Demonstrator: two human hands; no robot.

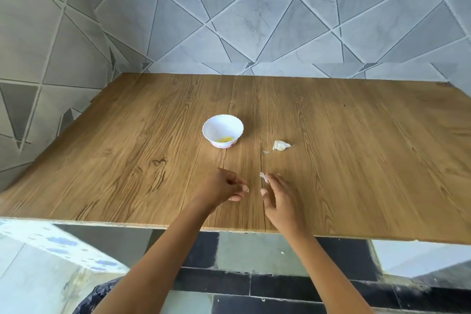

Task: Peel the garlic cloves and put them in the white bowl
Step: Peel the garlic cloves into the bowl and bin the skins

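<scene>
A small white bowl with a scalloped rim stands mid-table, with something yellowish at its bottom. To its right lies a garlic piece in papery skin, and a small scrap of skin lies just in front of it. My left hand hovers near the table's front with loosely curled fingers, and I see nothing in it. My right hand is beside it, fingers fairly straight and thumb apart. A small white bit of garlic or skin sits at its fingertips; whether it is held is unclear.
The wooden table runs back to a tiled wall behind and on the left. Its front edge is close to me, with dark floor tiles below. A pale patterned block stands at lower left.
</scene>
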